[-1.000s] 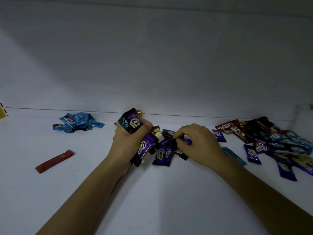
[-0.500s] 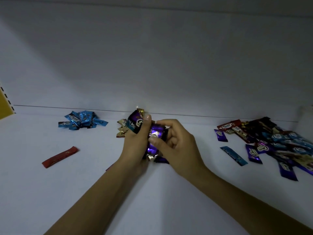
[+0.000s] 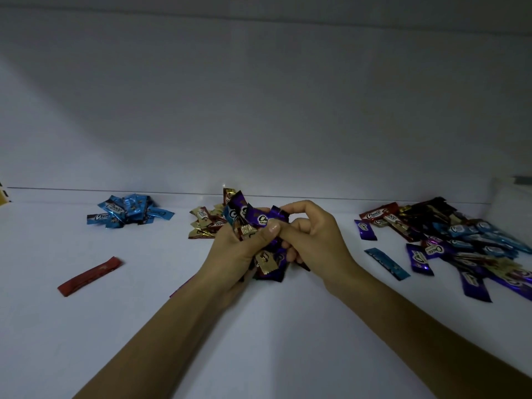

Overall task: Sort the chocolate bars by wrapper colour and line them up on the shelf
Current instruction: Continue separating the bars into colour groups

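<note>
My left hand (image 3: 234, 250) grips a bunch of purple chocolate bars (image 3: 260, 220) above the middle of the white shelf (image 3: 259, 341). My right hand (image 3: 312, 236) presses against the same bunch from the right, its fingers curled onto the wrappers. A pile of light blue bars (image 3: 129, 211) lies at the back left. Gold and brown bars (image 3: 204, 221) lie just behind my left hand. A single red bar (image 3: 89, 275) lies alone at the left. A mixed pile of red, purple, blue and dark bars (image 3: 449, 237) is spread at the right.
The shelf's white back wall (image 3: 259, 110) rises behind the piles. A yellow edge (image 3: 4, 195) shows at the far left. A loose blue bar (image 3: 387, 263) and purple bars (image 3: 419, 259) lie between my right hand and the mixed pile.
My right hand picked purple bars off the shelf and brought them against the bunch in my left hand. Both hands now hold the bunch together, lifted off the surface.
</note>
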The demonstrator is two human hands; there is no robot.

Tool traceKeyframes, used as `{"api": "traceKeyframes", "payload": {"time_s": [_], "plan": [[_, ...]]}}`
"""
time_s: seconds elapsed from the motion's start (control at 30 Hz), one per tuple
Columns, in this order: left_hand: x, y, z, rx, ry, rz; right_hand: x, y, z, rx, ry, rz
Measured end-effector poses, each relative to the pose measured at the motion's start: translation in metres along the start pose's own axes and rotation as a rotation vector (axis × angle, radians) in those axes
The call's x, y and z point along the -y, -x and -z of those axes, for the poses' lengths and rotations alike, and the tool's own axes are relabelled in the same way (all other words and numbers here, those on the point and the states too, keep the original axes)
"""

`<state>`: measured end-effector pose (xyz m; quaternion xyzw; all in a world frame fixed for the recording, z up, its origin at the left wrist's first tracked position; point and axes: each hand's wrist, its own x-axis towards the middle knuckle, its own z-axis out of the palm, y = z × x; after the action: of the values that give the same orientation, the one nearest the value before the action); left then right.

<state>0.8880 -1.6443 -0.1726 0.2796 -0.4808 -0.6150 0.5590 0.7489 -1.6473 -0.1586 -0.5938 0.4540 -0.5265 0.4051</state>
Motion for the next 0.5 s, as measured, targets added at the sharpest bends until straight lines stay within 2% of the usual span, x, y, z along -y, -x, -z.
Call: {"api": "traceKeyframes", "payload": {"time_s": [0.1,0.23,0.4,0.5], "plan": [[0.001,0.000,-0.002,-0.072,0.023,0.075,-0.001,-0.004,0.007,-0.064,0.039,0.035],[-0.002,0.000,-0.001,-0.168,0.050,0.155,-0.005,-0.008,0.014,-0.104,0.034,-0.025],[-0.009,0.000,0.003,-0.302,0.100,0.134,-0.008,-0.021,0.034,-0.231,0.000,-0.092],[-0.010,-0.001,0.005,-0.354,0.081,0.114,-0.021,-0.025,0.044,-0.237,0.164,-0.090]]}}
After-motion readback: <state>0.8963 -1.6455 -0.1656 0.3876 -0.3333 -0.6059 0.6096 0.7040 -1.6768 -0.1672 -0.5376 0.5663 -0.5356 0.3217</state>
